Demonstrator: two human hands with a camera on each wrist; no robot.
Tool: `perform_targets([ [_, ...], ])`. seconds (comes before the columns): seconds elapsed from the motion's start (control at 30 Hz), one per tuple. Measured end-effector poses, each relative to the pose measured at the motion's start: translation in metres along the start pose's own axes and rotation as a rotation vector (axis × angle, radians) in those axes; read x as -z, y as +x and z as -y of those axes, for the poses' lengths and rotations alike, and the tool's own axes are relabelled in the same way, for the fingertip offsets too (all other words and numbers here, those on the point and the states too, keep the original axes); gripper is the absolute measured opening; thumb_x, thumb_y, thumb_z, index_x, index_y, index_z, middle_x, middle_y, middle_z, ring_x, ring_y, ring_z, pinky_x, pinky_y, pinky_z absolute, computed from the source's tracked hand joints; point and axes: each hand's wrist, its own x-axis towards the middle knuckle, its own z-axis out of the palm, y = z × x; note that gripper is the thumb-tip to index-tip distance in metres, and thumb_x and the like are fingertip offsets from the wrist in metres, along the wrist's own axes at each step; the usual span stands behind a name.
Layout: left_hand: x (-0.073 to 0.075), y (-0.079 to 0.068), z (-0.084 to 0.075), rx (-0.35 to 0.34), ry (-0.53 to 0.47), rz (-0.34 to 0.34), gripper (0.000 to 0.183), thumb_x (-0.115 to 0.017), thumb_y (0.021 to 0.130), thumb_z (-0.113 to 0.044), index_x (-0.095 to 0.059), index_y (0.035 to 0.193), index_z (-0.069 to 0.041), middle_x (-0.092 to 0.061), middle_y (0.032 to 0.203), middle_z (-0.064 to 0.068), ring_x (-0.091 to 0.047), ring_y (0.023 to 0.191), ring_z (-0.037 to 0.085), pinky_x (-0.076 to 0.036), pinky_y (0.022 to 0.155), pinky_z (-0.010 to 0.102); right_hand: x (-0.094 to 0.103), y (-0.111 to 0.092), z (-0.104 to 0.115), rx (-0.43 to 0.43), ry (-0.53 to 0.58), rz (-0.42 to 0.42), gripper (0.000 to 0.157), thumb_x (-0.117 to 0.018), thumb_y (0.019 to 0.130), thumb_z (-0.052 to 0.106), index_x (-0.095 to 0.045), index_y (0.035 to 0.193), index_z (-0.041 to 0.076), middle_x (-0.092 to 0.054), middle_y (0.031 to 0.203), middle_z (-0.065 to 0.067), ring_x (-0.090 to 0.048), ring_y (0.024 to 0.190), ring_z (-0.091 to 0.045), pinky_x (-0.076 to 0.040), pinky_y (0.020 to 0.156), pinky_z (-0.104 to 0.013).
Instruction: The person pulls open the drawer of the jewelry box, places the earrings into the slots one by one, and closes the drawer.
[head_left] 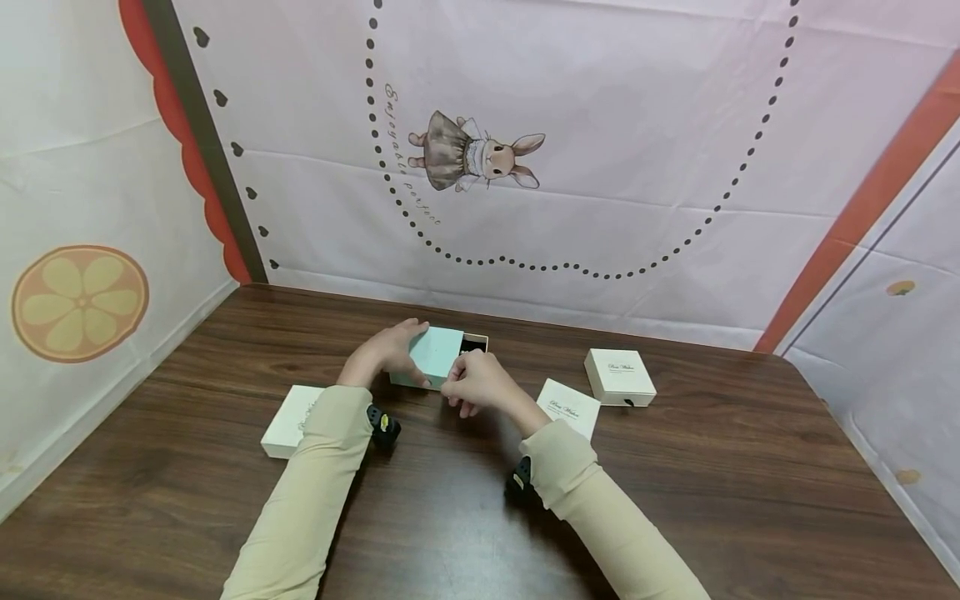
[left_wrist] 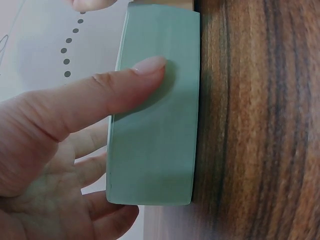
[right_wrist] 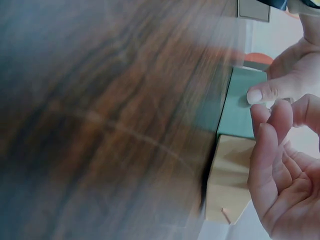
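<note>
A mint-green box sleeve [head_left: 438, 350] lies on the table with its cream drawer [right_wrist: 227, 172] partly slid out on the right, its inside dark. My left hand [head_left: 390, 350] grips the sleeve: the thumb presses the front side and the other fingers reach over the top to the far side. Over the drawer's opening, my right hand [head_left: 480, 382] has thumb and fingertips drawn together, close to the sleeve's edge. I cannot tell whether something small is between those fingertips. A short ribbon tab [right_wrist: 226, 216] shows on the drawer's end.
On the brown wooden table [head_left: 720, 467], a white box [head_left: 285, 423] sits partly behind the left sleeve. Beside the right wrist lies a white lettered box [head_left: 570, 407], with another white box [head_left: 621, 373] farther right. A printed cloth [head_left: 637, 167] hangs along the back.
</note>
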Motion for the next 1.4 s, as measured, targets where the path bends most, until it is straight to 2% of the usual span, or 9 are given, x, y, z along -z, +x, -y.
perform_targets([
  [0.13, 0.0, 0.0, 0.0, 0.0, 0.005, -0.008, 0.099, -0.079, 0.068, -0.024, -0.018, 0.145, -0.007, -0.008, 0.151, 0.017, -0.016, 0.135, 0.041, -0.028, 0.102, 0.054, 0.004, 0.001, -0.005, -0.011, 0.085, -0.015, 0.01, -0.053, 0.083, 0.008, -0.06, 0.077, 0.004, -0.066, 0.068, -0.014, -0.057, 0.04, -0.013, -0.051, 0.045, -0.031],
  [0.27, 0.0, 0.0, 0.001, -0.003, 0.016, -0.012, 0.099, -0.079, 0.068, -0.025, -0.019, 0.145, -0.006, -0.009, 0.151, 0.018, -0.015, 0.135, 0.042, -0.026, 0.103, 0.055, 0.007, 0.002, -0.011, -0.064, 0.212, -0.026, 0.015, -0.053, 0.084, 0.01, -0.064, 0.085, 0.001, -0.066, 0.07, -0.017, -0.057, 0.041, -0.012, -0.053, 0.048, -0.033],
  [0.43, -0.001, 0.002, 0.003, -0.011, 0.018, -0.009, 0.099, -0.079, 0.068, -0.025, -0.019, 0.145, -0.007, -0.009, 0.151, 0.018, -0.014, 0.135, 0.042, -0.025, 0.104, 0.056, 0.014, 0.002, -0.014, -0.148, 0.359, -0.003, 0.019, -0.057, 0.084, 0.012, -0.067, 0.09, -0.003, -0.067, 0.075, -0.017, -0.058, 0.044, -0.011, -0.054, 0.052, -0.033],
  [0.53, -0.001, 0.002, 0.002, -0.006, 0.009, -0.007, 0.099, -0.079, 0.068, -0.025, -0.019, 0.145, -0.008, -0.008, 0.152, 0.017, -0.014, 0.136, 0.042, -0.025, 0.103, 0.056, 0.018, 0.003, -0.016, -0.163, 0.393, -0.019, 0.015, -0.062, 0.083, 0.009, -0.066, 0.092, -0.002, -0.068, 0.077, -0.016, -0.057, 0.044, -0.011, -0.054, 0.052, -0.032],
  [0.73, -0.001, 0.001, 0.003, 0.003, -0.009, -0.006, 0.1, -0.079, 0.068, -0.025, -0.018, 0.145, -0.009, -0.006, 0.152, 0.015, -0.011, 0.136, 0.041, -0.023, 0.104, 0.056, 0.023, 0.005, -0.016, -0.146, 0.348, -0.128, 0.007, -0.067, 0.078, 0.004, -0.063, 0.082, 0.0, -0.066, 0.07, -0.014, -0.056, 0.044, -0.011, -0.054, 0.053, -0.034],
  [1.0, -0.002, 0.002, 0.003, -0.008, 0.003, -0.006, 0.1, -0.079, 0.069, -0.026, -0.017, 0.145, -0.008, -0.006, 0.152, 0.017, -0.012, 0.136, 0.042, -0.024, 0.104, 0.057, 0.027, 0.008, -0.017, -0.136, 0.243, -0.21, 0.008, -0.07, 0.077, 0.01, -0.068, 0.077, 0.002, -0.063, 0.063, -0.009, -0.052, 0.04, -0.01, -0.053, 0.051, -0.032],
  [1.27, -0.001, 0.002, 0.002, -0.008, 0.012, -0.009, 0.1, -0.079, 0.068, -0.026, -0.018, 0.145, -0.008, -0.007, 0.152, 0.016, -0.013, 0.136, 0.042, -0.024, 0.104, 0.056, 0.031, 0.012, -0.021, -0.143, 0.237, -0.2, 0.01, -0.063, 0.083, 0.009, -0.072, 0.088, 0.007, -0.065, 0.068, -0.006, -0.05, 0.039, -0.009, -0.053, 0.05, -0.029],
  [1.4, -0.001, 0.003, 0.002, -0.012, 0.014, -0.008, 0.1, -0.08, 0.068, -0.026, -0.017, 0.145, -0.008, -0.007, 0.152, 0.016, -0.014, 0.136, 0.041, -0.025, 0.104, 0.055, 0.032, 0.014, -0.021, -0.182, 0.221, -0.167, 0.012, -0.064, 0.082, 0.008, -0.072, 0.09, 0.004, -0.068, 0.075, -0.01, -0.048, 0.039, -0.008, -0.053, 0.05, -0.029],
])
